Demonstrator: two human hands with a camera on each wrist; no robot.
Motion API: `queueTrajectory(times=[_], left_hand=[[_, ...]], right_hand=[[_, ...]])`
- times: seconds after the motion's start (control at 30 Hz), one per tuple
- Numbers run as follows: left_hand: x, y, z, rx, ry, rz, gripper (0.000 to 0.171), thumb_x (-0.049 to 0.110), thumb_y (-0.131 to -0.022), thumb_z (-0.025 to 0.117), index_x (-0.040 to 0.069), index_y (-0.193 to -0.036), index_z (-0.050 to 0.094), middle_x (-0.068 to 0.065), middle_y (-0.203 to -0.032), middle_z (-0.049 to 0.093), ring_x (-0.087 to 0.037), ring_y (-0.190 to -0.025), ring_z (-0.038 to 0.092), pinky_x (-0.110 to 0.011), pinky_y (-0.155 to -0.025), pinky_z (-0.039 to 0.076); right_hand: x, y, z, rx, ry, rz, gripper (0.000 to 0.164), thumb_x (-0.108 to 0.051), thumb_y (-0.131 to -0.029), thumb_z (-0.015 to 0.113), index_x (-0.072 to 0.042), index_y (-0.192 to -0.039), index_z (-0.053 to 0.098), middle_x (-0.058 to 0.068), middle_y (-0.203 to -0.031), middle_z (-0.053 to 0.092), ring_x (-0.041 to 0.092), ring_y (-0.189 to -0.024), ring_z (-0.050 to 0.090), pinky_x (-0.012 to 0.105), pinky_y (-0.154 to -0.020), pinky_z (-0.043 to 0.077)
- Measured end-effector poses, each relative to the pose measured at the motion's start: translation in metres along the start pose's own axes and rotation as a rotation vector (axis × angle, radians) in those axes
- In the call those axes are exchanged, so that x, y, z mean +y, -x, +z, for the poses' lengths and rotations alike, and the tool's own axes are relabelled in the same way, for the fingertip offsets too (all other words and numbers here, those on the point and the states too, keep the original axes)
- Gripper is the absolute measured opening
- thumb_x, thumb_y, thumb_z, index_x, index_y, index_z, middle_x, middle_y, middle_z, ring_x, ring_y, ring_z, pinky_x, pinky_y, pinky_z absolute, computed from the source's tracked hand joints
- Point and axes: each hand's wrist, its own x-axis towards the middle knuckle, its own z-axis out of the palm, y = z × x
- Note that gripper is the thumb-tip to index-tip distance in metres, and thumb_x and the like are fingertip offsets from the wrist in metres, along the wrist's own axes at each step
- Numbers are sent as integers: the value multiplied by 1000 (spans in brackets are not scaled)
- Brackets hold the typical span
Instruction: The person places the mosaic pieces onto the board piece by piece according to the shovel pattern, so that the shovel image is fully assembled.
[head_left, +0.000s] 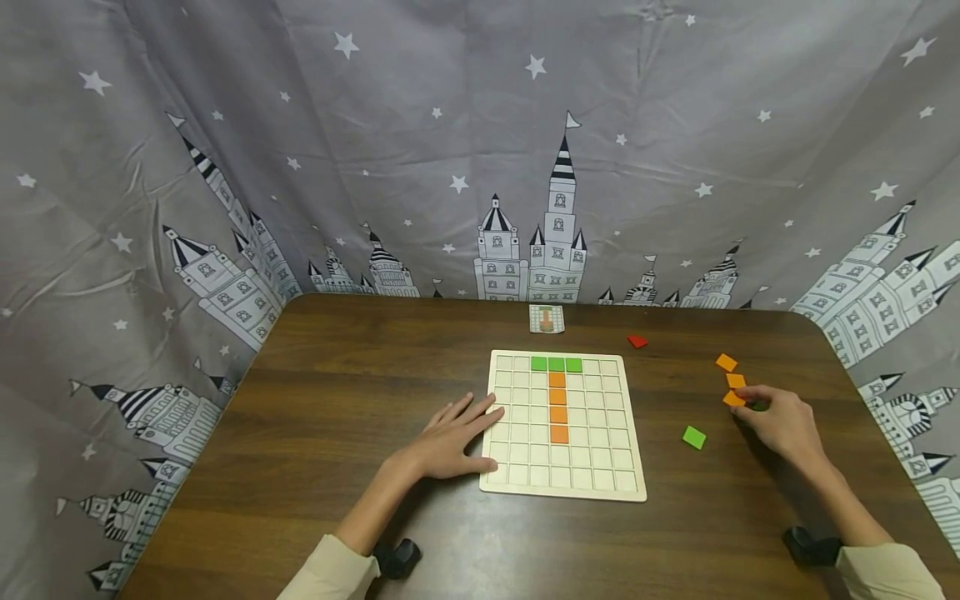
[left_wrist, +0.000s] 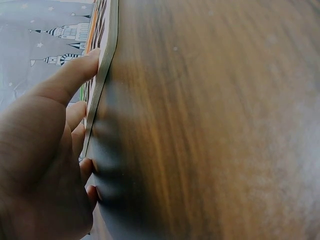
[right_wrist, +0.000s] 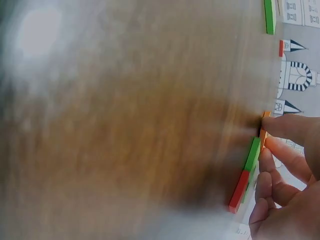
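A cream square grid board [head_left: 562,483] lies on the table. In its top row sit three green tiles [head_left: 556,364], with several orange tiles [head_left: 557,396] in a column beneath the middle one. Spread fingers of my left hand [head_left: 450,442] rest on the board's left edge; in the left wrist view the thumb [left_wrist: 80,72] presses its rim. At the right, my right hand [head_left: 780,421] pinches an orange tile [head_left: 732,399] between thumb and finger, down at the table. Beside it, the right wrist view shows a green tile [right_wrist: 252,154] and a red tile [right_wrist: 239,191], mostly hidden by the hand from above.
Two more orange tiles [head_left: 726,362] lie just beyond the right hand. A loose green tile [head_left: 694,437] is between board and hand. Behind the board are a red piece [head_left: 637,342] and a small pattern card [head_left: 547,319]. A grey castle-print curtain [head_left: 420,100] borders the table.
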Motion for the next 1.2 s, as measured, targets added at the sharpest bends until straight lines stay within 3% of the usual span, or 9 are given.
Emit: queueTrajectory(times=[0.2, 0.33, 0.47, 0.57, 0.67, 0.8, 1.2], left_hand=[[1, 1, 0, -7, -11, -10, 80, 49, -92, 66, 18, -158, 32, -3, -166, 18, -34, -151, 8, -60, -116, 8], [1, 1, 0, -10, -18, -11, 80, 50, -93, 65, 18, -158, 33, -3, -166, 18, -35, -151, 8, -60, -116, 9], [1, 1, 0, -8, -12, -7, 79, 50, -93, 65, 18, -158, 33, -4, -165, 18, -35, -151, 8, -61, -115, 9], [1, 1, 0, -4, -8, -4, 79, 49, -93, 66, 17, -158, 33, -4, -165, 19, -36, -151, 9, -61, -115, 9], [2, 1, 0, -5, -10, -4, 79, 49, -93, 66, 18, -158, 34, -4, -165, 19, -35, -151, 9, -61, -115, 9], [2, 1, 0, -5, -7, -6, 79, 48, -92, 66, 18, -158, 34, -3, -165, 19, -35, -151, 8, -61, -115, 9], [1, 1, -1, -4, -17, -7, 80, 49, -92, 66, 18, -158, 33, -4, -165, 19, -35, -151, 9, -61, -115, 9]], right_hand=[[-14, 2, 8, 29, -27, -61, 32, -17, -91, 72, 7, -111, 71, 31, -109, 67, 52, -99, 59, 61, -76, 46], [-31, 3, 13, 12, -54, -111, 31, -16, -90, 72, 4, -113, 72, 26, -105, 70, 39, -83, 62, 45, -63, 48], [-50, 4, 19, -13, -63, -159, 30, -16, -89, 73, 2, -113, 73, 25, -107, 70, 28, -74, 57, 32, -56, 41], [-64, 5, 24, -28, -72, -184, 29, -14, -88, 73, 1, -113, 73, 25, -110, 69, 31, -81, 60, 35, -61, 44], [-77, 9, 30, -45, -99, -197, 29, -13, -88, 74, 0, -113, 73, 25, -114, 68, 40, -95, 61, 47, -73, 48], [-94, 14, 38, -68, -132, -221, 27, -11, -87, 75, -2, -112, 74, 22, -116, 68, 43, -108, 58, 60, -89, 44], [-131, 27, 70, -155, -183, -284, 23, -7, -83, 78, -6, -106, 77, 8, -108, 71, 31, -98, 59, 47, -82, 45]])
